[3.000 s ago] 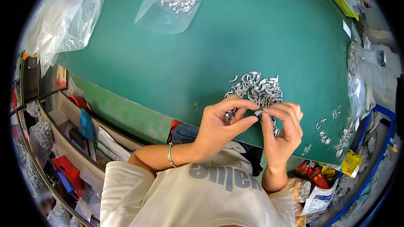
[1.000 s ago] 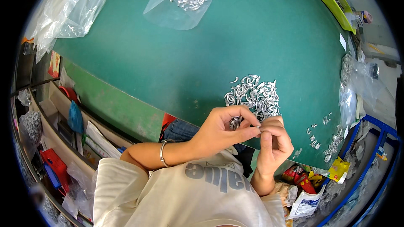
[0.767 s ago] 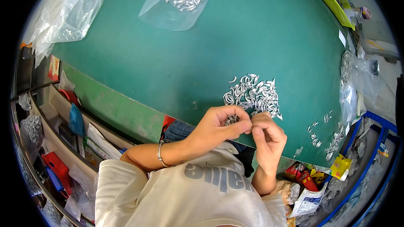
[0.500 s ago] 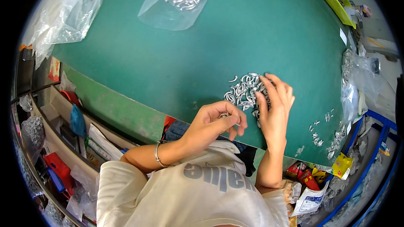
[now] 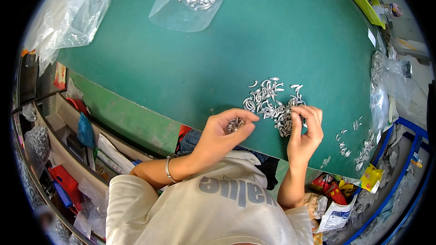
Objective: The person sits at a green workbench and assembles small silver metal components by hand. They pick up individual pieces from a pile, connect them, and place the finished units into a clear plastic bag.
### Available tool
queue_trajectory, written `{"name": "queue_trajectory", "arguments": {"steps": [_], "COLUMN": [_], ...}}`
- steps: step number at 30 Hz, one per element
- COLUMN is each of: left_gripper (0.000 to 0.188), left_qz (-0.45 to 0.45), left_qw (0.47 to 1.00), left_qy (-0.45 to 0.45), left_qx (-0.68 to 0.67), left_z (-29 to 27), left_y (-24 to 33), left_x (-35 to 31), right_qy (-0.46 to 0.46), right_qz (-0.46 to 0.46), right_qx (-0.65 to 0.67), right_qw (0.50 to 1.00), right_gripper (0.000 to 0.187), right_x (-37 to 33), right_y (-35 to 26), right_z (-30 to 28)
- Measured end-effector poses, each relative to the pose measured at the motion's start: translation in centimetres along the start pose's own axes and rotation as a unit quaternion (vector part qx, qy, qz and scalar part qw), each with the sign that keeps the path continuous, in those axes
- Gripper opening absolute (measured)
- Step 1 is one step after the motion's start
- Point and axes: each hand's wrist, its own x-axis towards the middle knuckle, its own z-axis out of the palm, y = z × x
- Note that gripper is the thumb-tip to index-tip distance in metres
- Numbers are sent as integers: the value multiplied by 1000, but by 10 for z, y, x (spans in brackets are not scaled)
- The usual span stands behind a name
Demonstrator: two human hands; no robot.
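Note:
Small curved silver metal pieces lie in a loose pile on the green tabletop, close to its near edge. My left hand is cupped left of the pile, its fingers curled round a handful of metal pieces. At the pile's right side is my right hand, thumb and forefinger brought together in a pinch over the pieces. Whether a piece sits between those fingertips is too small to make out.
A clear plastic bag of similar pieces lies at the far side. Empty-looking clear bags are at the far left. More pieces are scattered on the right, near a blue rack. A yellow-green tray stands far right.
My right hand has moved nearer to me and its fingers have drawn into a pinch, uncovering the pile's right part. My left hand has shifted slightly left and turned, showing the pieces inside.

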Motion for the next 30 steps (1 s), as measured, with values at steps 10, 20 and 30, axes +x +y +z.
{"name": "queue_trajectory", "arguments": {"steps": [10, 20, 30], "left_gripper": [15, 13, 15], "left_qz": [112, 123, -68], "left_qw": [991, 989, 968], "left_qy": [-19, -18, -83], "left_qx": [74, 74, -226], "left_z": [20, 24, 21], "left_y": [-13, -7, -5], "left_x": [13, 10, 11], "right_qy": [-44, -46, 1], "right_qz": [206, 201, 159], "right_qx": [430, 448, 354], "right_qw": [878, 870, 922], "right_gripper": [10, 10, 15], "right_x": [-22, -22, -19], "right_y": [-24, -23, -29], "right_z": [2, -3, -11]}}
